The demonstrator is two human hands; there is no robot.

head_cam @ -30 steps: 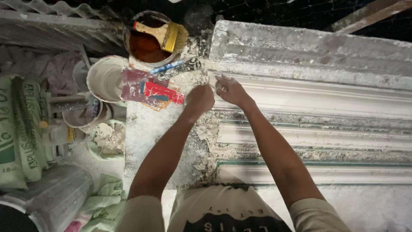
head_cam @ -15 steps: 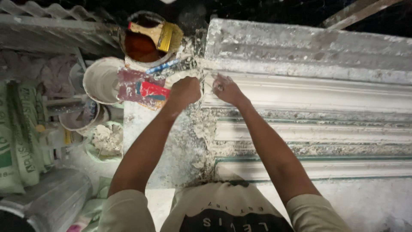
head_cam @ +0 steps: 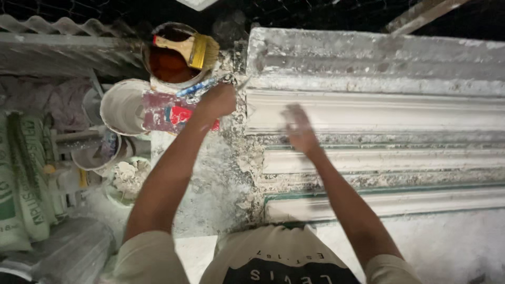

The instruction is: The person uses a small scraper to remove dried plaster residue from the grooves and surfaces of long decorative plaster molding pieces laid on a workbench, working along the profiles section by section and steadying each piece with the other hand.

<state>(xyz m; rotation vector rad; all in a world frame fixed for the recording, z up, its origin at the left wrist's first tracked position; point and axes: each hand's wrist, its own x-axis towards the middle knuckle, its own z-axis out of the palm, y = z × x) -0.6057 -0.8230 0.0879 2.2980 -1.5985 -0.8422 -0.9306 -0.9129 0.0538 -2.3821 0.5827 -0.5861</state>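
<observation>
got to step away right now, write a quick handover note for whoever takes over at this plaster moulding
Left hand: closed at the left end of the long white ribbed plaster moulding, seemingly on a thin tool; the tool is too small to identify.
Right hand: open, empty, blurred, over the moulding's upper smooth band.
Things: round tin of reddish-brown liquid with a yellow-bristled wooden brush across it, and a white plastic bucket, both left of the left hand; crumbly plaster debris at the moulding's end.
Done: upper band looks smooth and white.
Left: lower grooves look rough and grey; the end is ragged.
</observation>
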